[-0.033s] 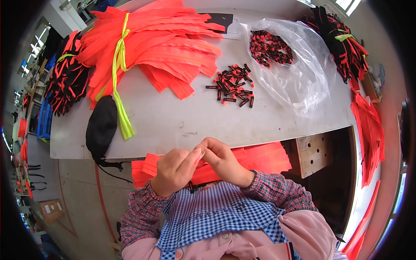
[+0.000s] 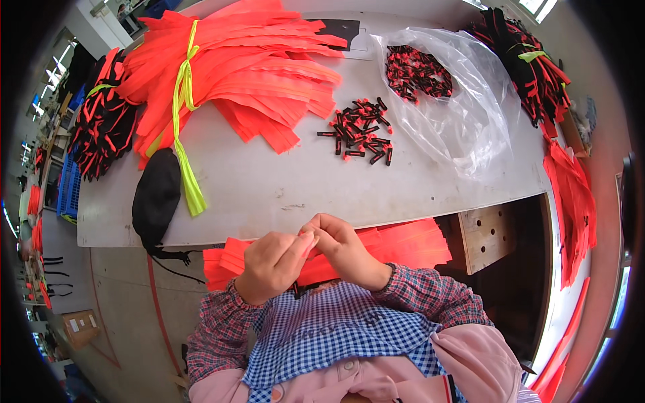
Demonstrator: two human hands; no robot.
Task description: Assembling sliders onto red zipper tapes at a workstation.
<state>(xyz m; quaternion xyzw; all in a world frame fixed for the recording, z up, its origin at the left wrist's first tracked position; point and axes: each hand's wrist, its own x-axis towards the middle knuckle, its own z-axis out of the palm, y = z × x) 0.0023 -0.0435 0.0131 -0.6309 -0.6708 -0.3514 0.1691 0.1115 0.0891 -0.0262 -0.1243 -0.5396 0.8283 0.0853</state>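
Note:
My left hand [image 2: 274, 263] and my right hand [image 2: 351, 252] meet in front of the table's near edge. The fingertips of both are pinched together and touching. Whatever lies between them is too small or hidden to make out. Under my hands, a bundle of flat orange-red fabric strips [image 2: 410, 245] lies across my lap, over the blue checked apron [image 2: 336, 319]. Farther off, small black pieces with red ends [image 2: 363, 131] lie in a loose pile on the white table [image 2: 269, 185].
A large bundle of orange-red strips [image 2: 235, 74], tied with a yellow band [image 2: 183, 101], covers the back left. Beside it sits a black pouch [image 2: 158, 195]. A clear plastic bag [image 2: 474, 127] holds more small pieces. Black-and-red bundles [image 2: 101, 127] flank both sides.

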